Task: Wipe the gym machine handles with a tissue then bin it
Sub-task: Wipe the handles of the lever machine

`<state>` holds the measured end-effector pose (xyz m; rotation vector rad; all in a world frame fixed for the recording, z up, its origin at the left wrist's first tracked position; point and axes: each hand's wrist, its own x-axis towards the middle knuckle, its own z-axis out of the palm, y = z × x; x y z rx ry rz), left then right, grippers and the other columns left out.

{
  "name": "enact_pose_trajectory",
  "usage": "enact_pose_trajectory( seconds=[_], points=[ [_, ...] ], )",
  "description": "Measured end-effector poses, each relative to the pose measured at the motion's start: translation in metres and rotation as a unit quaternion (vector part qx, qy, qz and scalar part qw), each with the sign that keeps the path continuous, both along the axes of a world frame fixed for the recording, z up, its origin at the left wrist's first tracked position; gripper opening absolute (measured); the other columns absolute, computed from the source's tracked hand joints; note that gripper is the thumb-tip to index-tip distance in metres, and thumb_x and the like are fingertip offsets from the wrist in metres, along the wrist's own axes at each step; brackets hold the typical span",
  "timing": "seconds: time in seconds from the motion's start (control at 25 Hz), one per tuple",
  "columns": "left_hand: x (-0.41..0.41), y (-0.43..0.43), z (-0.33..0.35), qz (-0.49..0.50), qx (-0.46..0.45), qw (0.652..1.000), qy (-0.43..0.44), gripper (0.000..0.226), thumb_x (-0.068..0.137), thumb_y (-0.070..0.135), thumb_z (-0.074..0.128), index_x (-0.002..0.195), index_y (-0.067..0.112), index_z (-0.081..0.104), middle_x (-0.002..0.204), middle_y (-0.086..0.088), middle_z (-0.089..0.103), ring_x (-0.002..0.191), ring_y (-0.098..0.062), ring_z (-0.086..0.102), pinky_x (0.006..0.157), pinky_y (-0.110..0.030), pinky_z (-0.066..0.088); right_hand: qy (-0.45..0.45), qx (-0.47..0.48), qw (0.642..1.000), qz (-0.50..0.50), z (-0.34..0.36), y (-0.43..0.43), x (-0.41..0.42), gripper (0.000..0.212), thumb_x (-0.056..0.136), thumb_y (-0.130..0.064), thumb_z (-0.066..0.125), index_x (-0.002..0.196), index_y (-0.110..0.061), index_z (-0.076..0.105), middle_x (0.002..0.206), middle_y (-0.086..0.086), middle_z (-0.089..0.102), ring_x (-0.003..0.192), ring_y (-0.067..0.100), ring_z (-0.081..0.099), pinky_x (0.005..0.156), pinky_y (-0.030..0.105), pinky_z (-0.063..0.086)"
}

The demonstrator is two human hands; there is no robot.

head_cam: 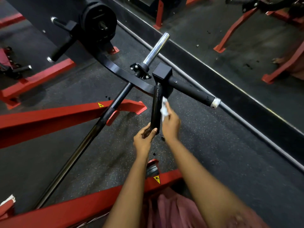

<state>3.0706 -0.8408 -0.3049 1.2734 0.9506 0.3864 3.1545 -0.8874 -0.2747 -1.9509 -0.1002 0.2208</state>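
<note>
A black handle (pixel 156 109) points down toward me from a black square block on the machine arm. My left hand (pixel 144 139) grips the handle's lower end, thumb and fingers curled round it. My right hand (pixel 170 124) holds a crumpled white tissue (pixel 164 109) pressed against the handle's right side, about midway up. A second black handle (pixel 194 91) with a silver end cap sticks out to the right from the same block.
A chrome weight peg (pixel 157 48) rises above the block. Red frame beams (pixel 49 117) lie left and below, crossed by a long black bar (pixel 92 135). A black weight plate (pixel 98 20) sits at top left. A mirror wall (pixel 246 38) runs along the right over speckled rubber floor.
</note>
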Motion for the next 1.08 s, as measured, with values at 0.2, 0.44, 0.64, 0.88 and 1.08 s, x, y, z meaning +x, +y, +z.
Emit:
enact_pose_trajectory(
  seconds=[0.2, 0.44, 0.64, 0.88, 1.08],
  points=[
    [-0.002, 0.000, 0.002, -0.004, 0.003, 1.000, 0.008, 0.040, 0.079, 0.005, 0.070, 0.118, 0.007, 0.061, 0.105, -0.003, 0.066, 0.084, 0.003, 0.063, 0.090, -0.020, 0.048, 0.110, 0.065, 0.991, 0.030, -0.006, 0.025, 0.033, 0.045, 0.093, 0.001, 0.039, 0.136, -0.013, 0.042, 0.134, 0.010, 0.051, 0.119, 0.022, 0.052, 0.103, 0.035, 0.042],
    [0.000, -0.001, 0.001, 0.000, 0.006, 1.000, 0.003, 0.039, 0.080, 0.003, 0.068, 0.118, 0.002, 0.060, 0.107, -0.003, 0.064, 0.082, 0.010, 0.062, 0.083, -0.010, 0.048, 0.136, 0.066, 0.987, 0.048, -0.032, -0.004, -0.007, 0.043, 0.094, -0.002, 0.041, 0.135, -0.010, 0.042, 0.133, 0.005, 0.052, 0.117, 0.016, 0.052, 0.100, 0.032, 0.044],
    [-0.001, -0.003, 0.005, 0.005, 0.007, 1.000, 0.007, 0.038, 0.080, 0.005, 0.068, 0.118, 0.005, 0.061, 0.112, -0.006, 0.065, 0.099, -0.011, 0.062, 0.087, -0.016, 0.049, 0.148, 0.020, 0.985, 0.087, -0.046, -0.031, -0.043, 0.040, 0.093, 0.001, 0.040, 0.132, -0.007, 0.046, 0.127, 0.012, 0.057, 0.110, 0.020, 0.057, 0.093, 0.031, 0.044],
    [-0.006, -0.004, 0.020, -0.051, 0.081, 0.992, 0.088, 0.037, 0.086, 0.014, 0.064, 0.123, 0.012, 0.059, 0.120, -0.006, 0.064, 0.107, -0.008, 0.057, 0.088, -0.009, 0.037, 0.172, 0.105, 0.977, 0.069, -0.018, -0.058, -0.024, 0.041, 0.091, 0.006, 0.044, 0.127, -0.012, 0.052, 0.120, 0.001, 0.059, 0.091, 0.006, 0.061, 0.081, 0.020, 0.054],
    [-0.003, -0.011, 0.056, -0.001, 0.189, 0.980, 0.067, 0.025, 0.089, 0.016, 0.059, 0.114, 0.014, 0.064, 0.111, -0.001, 0.066, 0.102, -0.010, 0.058, 0.091, -0.017, 0.040, 0.177, 0.177, 0.967, 0.052, 0.033, -0.084, -0.003, 0.036, 0.090, 0.007, 0.040, 0.113, -0.009, 0.063, 0.109, 0.004, 0.065, 0.093, 0.011, 0.064, 0.081, 0.021, 0.055]
  ],
)
